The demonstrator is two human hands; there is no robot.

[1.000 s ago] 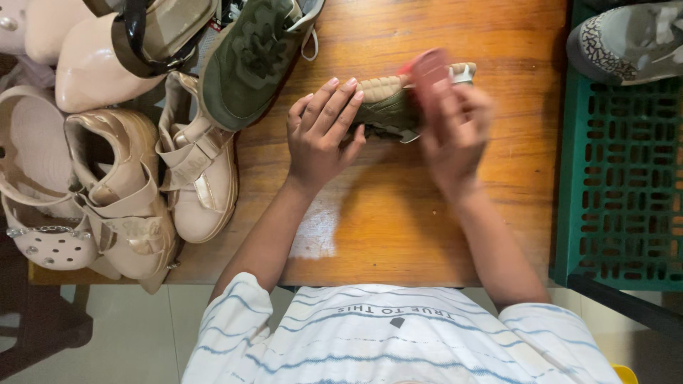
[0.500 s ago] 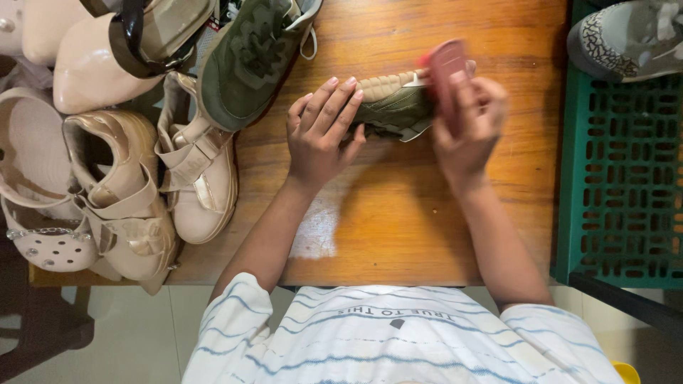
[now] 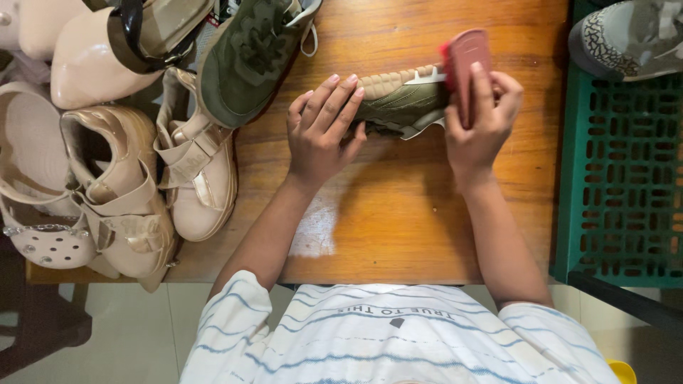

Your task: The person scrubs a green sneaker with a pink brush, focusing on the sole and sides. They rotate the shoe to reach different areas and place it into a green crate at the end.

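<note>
Wooden bench (image 3: 398, 213) over pale tiled floor (image 3: 128, 327); green crate (image 3: 619, 178) at right, beige shoes (image 3: 128, 185) at left. Upper centre: left hand (image 3: 324, 131) pressing olive sneaker (image 3: 402, 99), right hand (image 3: 480, 117) grip closed on red brush (image 3: 466, 60).

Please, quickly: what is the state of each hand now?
Left hand: open, fingers spread, pressing down on the olive-green sneaker lying on its side.
Right hand: closed around the red plastic brush, held against the sneaker.
</note>
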